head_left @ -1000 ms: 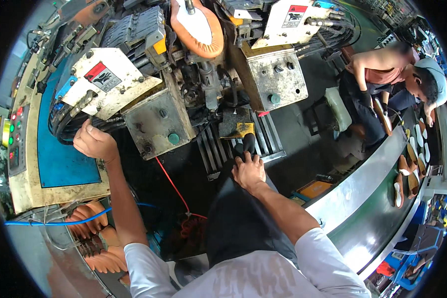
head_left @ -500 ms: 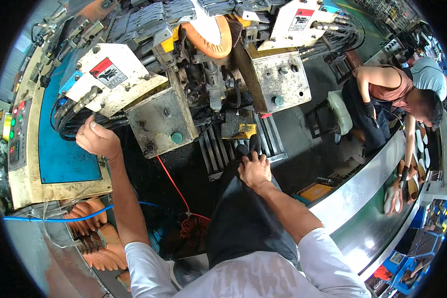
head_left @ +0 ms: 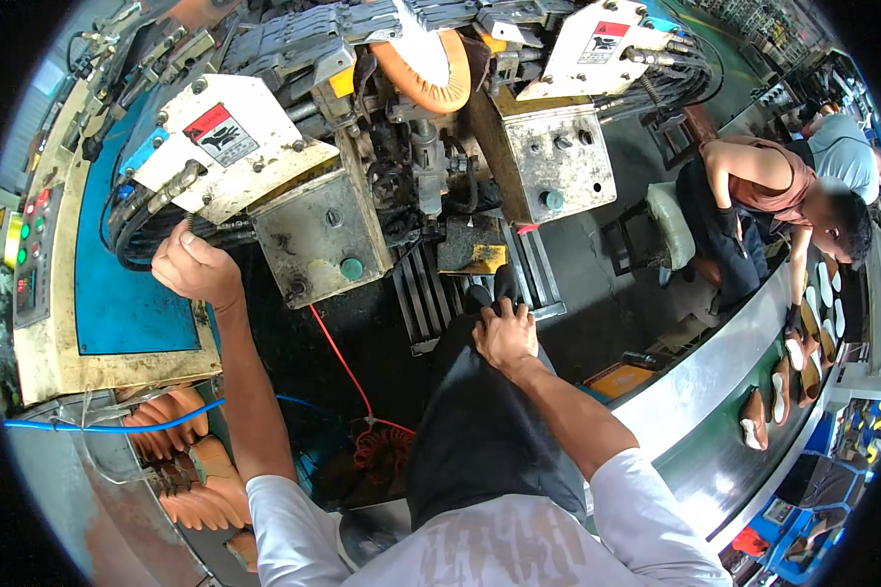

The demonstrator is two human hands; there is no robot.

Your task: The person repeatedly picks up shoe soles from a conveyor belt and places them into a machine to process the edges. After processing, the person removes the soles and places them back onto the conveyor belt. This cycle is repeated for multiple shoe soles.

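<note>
My left hand (head_left: pixel 197 268) is closed beside the bundle of black hoses (head_left: pixel 132 240) on the machine's left side. What its fingers hold, if anything, is hidden. My right hand (head_left: pixel 507 336) lies with fingers stretched out on my dark trousers (head_left: pixel 489 421), at the knee. Ahead, between the two white machine side plates, a tan shoe upper (head_left: pixel 440 96) with a gathered edge sits around a white piece. Neither hand touches it. A grey control box (head_left: pixel 313 240) with a green button stands to the right of my left hand.
At lower left, stacked tan shoe uppers (head_left: pixel 201 499) lie below a blue hose (head_left: pixel 157 423). A red coiled hose (head_left: pixel 382 445) hangs nearby. Brown shoes (head_left: pixel 754 419) lie on the green conveyor (head_left: pixel 700 460) at right, beside a seated co-worker (head_left: pixel 754 176). Another control box (head_left: pixel 548 161) stands ahead right.
The co-worker's hand has drawn back up along the conveyor, and brown shoes now show where it was. My hands have barely moved; the view has shifted slightly.
</note>
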